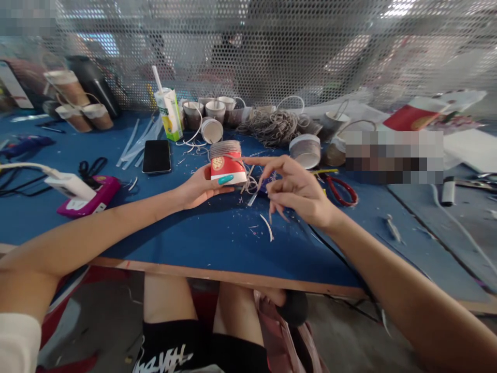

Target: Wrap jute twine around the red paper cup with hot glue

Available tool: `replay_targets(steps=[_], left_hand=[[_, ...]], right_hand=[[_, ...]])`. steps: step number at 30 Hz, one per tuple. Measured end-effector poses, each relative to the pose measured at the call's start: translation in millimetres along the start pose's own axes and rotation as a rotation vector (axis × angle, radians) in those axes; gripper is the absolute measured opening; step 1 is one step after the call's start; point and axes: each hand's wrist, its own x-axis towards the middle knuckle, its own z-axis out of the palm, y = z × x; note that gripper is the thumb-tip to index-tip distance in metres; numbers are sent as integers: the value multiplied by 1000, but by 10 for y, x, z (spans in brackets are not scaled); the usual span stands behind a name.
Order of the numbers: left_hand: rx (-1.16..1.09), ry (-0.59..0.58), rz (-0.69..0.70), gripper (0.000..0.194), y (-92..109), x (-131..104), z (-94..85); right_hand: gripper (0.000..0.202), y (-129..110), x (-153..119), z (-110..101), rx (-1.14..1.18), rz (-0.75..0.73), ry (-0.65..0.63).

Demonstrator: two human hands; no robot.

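My left hand (196, 187) grips a small red paper cup (222, 165) from its left side and underneath, its thumb with a teal nail across the white lower band. Grey cord (225, 147) is wrapped in rows around the upper part of the cup. On the cup's right, my right hand (297, 191) has its fingers spread, the index finger reaching to the loose cord at the cup's side. Whether that fingertip presses the cord is too blurred to tell. Loose cord ends (250, 182) curl just behind the cup, beside a glue gun (266, 186) partly hidden by my right hand.
Behind stand several cord-handled cups (215, 110) and a heap of grey cord (274, 127). A phone (156, 156), a drink carton (171, 114) and a magenta power strip (91, 197) lie left. Red wire (341, 190) and a black cable (337, 251) are right. Scraps litter the blue tabletop (194, 238).
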Motion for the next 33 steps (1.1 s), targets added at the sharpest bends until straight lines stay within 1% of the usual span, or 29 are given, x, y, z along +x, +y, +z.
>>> replay_targets(steps=[2,5,8,11,13,16,19,26,28,30,32,33], left_hand=[[10,3,-2,77,-3,4,2],[37,-3,-1,73,-11,4,-5],[62,0,5,75,-6,-8,-10],[65,11,-7,77,17,-24,-3],[51,19,-17,78,30,-31,-1],[37,22,-34,79,33,-33,-17],[34,-2,-36,78,26,-35,-45],[-31,-87,-54,73,32,-52,-70],[-44,-107,-55,70,31,-52,-78],[-43,-129,-51,68,28,-49,-83],[-40,-141,-46,66,26,-47,-81],[-41,-141,-46,66,26,-46,-78]], right_hand=[[20,4,-10,48,29,33,-84],[24,24,-19,79,52,49,-138],[24,45,-14,66,71,45,-121],[20,59,9,29,112,64,-79],[19,62,28,7,157,83,-33],[19,55,51,-6,215,124,72],[20,46,67,-8,252,154,152],[19,74,110,-33,282,211,241],[16,105,123,-48,254,237,309],[14,136,133,-62,215,244,422],[13,150,133,-68,193,225,527],[14,147,128,-66,199,198,547]])
